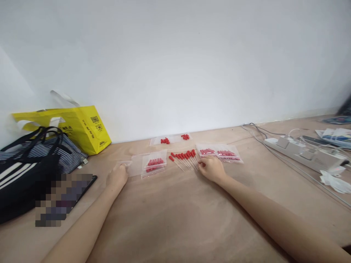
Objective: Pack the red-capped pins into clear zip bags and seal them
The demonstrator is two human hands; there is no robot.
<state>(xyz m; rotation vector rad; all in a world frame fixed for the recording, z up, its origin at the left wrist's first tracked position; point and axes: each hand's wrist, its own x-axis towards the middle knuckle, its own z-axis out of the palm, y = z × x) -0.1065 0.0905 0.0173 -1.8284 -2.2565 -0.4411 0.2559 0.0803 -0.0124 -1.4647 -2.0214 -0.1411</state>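
Note:
My left hand (pixel 117 176) rests on the wooden table (pixel 175 219), its fingers closed on the edge of an empty clear plastic bag (pixel 131 163). Just right of that lies a clear bag filled with red-capped sticks (pixel 154 165). My right hand (pixel 211 168) lies beside a loose row of red-capped clear sticks (pixel 184 157), fingertips pinched at the sticks' near ends. Further filled bags (pixel 221 152) lie right behind the right hand. Near the wall another clear bag (pixel 171 139) holds red caps in two small heaps.
A yellow carrier bag (pixel 79 126) and a striped black tote (pixel 33 160) stand at the left, with a dark flat object (pixel 82 186) beside them. A white power strip (pixel 304 153) with cables and some packets (pixel 336 136) lie at the right. A white wall backs the table.

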